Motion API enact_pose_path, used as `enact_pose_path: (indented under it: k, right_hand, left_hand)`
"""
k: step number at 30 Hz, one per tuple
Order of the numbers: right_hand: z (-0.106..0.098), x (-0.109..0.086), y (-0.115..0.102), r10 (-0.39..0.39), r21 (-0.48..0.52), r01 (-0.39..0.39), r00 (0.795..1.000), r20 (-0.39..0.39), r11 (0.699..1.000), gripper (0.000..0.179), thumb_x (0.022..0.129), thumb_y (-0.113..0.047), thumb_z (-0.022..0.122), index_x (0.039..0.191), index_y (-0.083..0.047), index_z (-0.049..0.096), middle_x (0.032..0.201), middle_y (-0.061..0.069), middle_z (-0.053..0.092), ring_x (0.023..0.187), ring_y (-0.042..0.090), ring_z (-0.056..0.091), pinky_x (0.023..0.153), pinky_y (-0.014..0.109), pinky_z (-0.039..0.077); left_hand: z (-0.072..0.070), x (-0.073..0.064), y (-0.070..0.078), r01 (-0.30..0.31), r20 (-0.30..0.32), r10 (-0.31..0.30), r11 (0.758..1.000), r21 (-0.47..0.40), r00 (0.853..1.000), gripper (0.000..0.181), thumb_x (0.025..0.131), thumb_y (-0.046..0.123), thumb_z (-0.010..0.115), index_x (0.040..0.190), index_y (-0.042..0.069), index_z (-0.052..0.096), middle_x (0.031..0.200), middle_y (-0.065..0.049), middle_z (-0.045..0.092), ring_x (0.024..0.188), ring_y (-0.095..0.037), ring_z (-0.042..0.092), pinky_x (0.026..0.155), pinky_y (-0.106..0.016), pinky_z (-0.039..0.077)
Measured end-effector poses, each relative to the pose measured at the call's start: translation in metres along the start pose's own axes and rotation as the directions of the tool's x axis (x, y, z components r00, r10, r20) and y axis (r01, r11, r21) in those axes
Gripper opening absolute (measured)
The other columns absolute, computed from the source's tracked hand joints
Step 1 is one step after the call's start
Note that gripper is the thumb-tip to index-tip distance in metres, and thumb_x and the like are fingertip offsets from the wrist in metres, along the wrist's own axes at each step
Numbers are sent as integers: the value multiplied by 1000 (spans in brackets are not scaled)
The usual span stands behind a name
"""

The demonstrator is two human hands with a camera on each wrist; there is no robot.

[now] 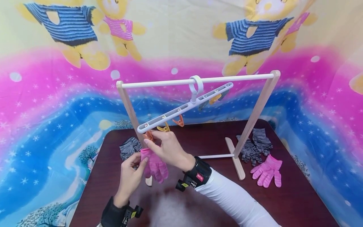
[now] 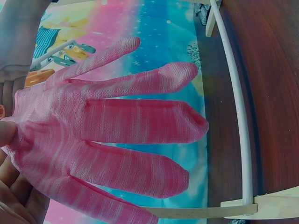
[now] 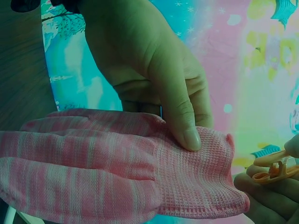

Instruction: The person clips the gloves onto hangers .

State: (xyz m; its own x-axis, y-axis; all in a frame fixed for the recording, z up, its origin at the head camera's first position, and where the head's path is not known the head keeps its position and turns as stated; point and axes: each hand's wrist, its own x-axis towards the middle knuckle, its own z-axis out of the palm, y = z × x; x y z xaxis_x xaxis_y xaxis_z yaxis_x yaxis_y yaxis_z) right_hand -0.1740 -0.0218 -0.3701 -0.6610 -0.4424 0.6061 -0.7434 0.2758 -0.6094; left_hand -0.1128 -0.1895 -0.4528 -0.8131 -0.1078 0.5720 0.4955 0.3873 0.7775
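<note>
Under the hanger (image 1: 193,101) we're probably mid-pegging: left hand (image 1: 131,175) pinching pink glove (image 1: 155,166), right hand (image 1: 172,149) orange clip (image 1: 148,136), so cuff (image 3: 201,182) needs feeding in.

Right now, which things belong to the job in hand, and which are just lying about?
In use:
pink glove, left hand gripping it
orange clip, right hand pinching it
hanger
rack

Apparently just lying about:
other pink glove
gray gloves, right
gray knit piece, left
</note>
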Motion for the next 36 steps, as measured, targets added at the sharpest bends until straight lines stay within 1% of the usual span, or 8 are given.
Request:
enact_pose_path:
  k: [6,11,14,23,32,36]
  right_hand:
    - [-2,0,0,19,71,-21,999,30,997,15,99,-15,64,107,-7,73,74,0,60,62,2,49,55,14,39]
    - [-3,1,1,20,106,-24,999,44,994,16,99,-15,63,107,-5,73,73,1,59,63,3,47,53,15,36]
    - [-3,2,3,18,114,-23,999,48,993,17,99,-14,63,108,-5,73,73,1,58,63,4,45,52,17,34]
    - [-4,2,3,24,122,-31,998,54,992,17,99,-13,62,110,-5,73,75,1,60,64,5,45,50,17,32]
    - [-1,3,4,22,114,-28,999,48,993,13,100,-13,61,103,-8,72,76,0,61,68,3,47,55,16,33]
    - [0,3,3,22,118,-28,998,56,993,12,100,-14,61,102,-8,72,76,0,59,65,4,45,55,16,33]
  left_hand:
    - [0,1,-1,-13,1,13,1000,-25,1000,18,89,-9,68,104,1,72,87,-15,77,76,-1,65,70,-13,50]
    - [-1,2,-1,-13,-8,13,999,-45,1000,21,89,-10,68,106,1,72,85,-16,76,71,-4,63,67,-15,49]
    - [-1,3,-1,-12,-6,11,999,-45,1000,21,89,-10,67,106,1,72,85,-17,75,70,-6,62,67,-15,49]
    - [-2,4,2,1,-3,-2,999,-50,1000,19,91,-8,66,108,-1,72,89,-18,76,76,-2,66,70,-14,51]
    - [-2,6,4,17,-17,-18,998,-60,1000,22,91,-9,65,110,-1,72,91,-19,76,78,0,68,71,-14,52]
    - [-2,6,4,22,-31,-23,998,-59,999,23,90,-9,66,111,0,72,90,-19,76,77,0,67,71,-14,52]
